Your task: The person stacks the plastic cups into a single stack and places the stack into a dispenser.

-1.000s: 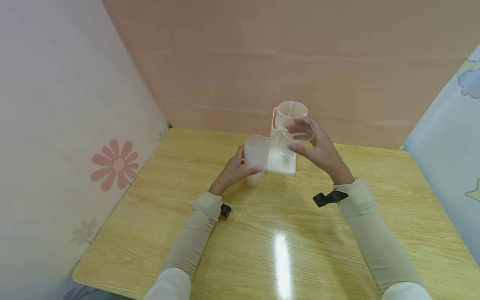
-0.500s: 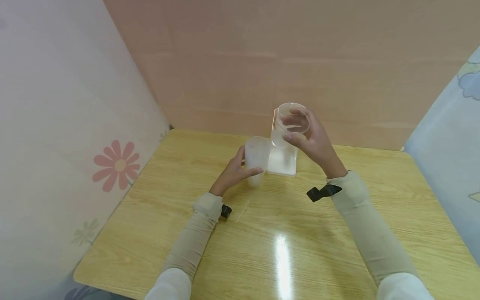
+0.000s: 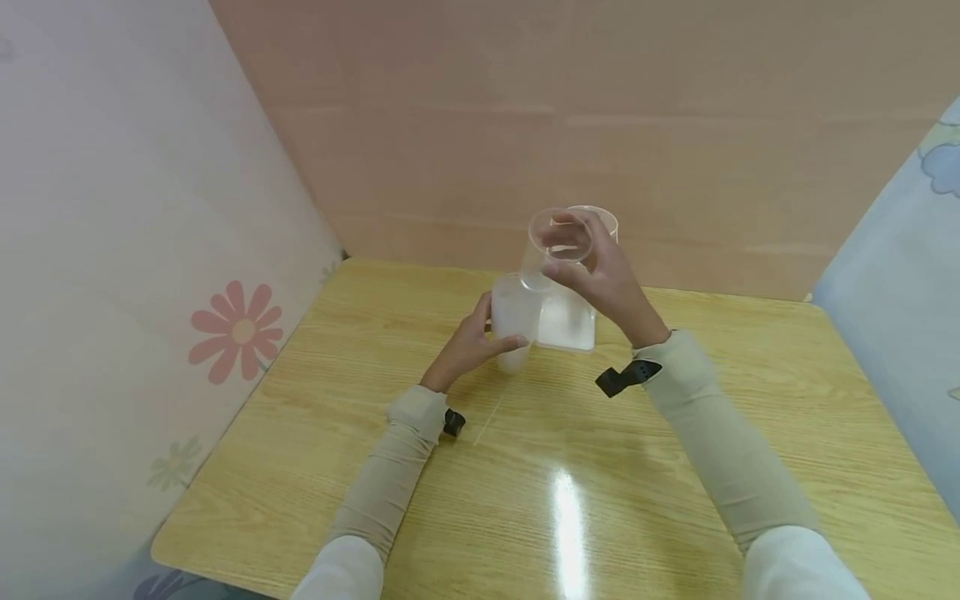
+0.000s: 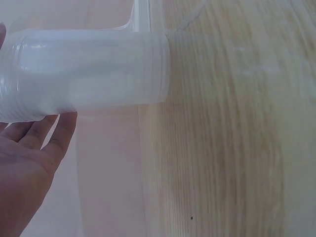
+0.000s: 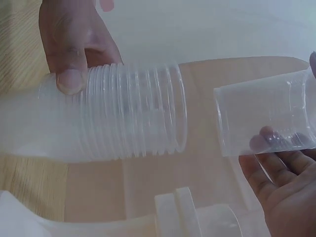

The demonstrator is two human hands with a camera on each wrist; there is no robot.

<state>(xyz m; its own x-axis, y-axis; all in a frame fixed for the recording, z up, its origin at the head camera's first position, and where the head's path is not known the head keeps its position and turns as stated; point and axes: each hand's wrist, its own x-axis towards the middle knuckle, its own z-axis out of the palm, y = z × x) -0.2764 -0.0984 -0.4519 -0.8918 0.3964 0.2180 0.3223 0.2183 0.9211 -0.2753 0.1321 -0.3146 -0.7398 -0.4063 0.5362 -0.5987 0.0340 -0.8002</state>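
Observation:
A tall stack of nested clear plastic cups (image 3: 516, 310) stands upright over the table, gripped round its side by my left hand (image 3: 472, 343). In the right wrist view the stack's ribbed rims (image 5: 133, 111) show, with the left thumb pressed on them. My right hand (image 3: 603, 279) holds a single clear plastic cup (image 3: 534, 268), thumb on the near side and fingers behind. That cup is above and slightly right of the stack; in the right wrist view a gap separates its base from the top rim. A white stand with a round holder (image 3: 567, 325) is partly hidden behind the right hand.
The wooden table (image 3: 675, 467) backs onto a brown wall panel (image 3: 450, 150). Flower-printed panels (image 3: 112, 250) border the left side, and a pale blue printed panel (image 3: 915, 250) the right. A bright reflection lies on the table front.
My right hand has carried the single cup leftward and slightly up, from in front of the white stand to near the stack's top. The left hand and stack have barely moved.

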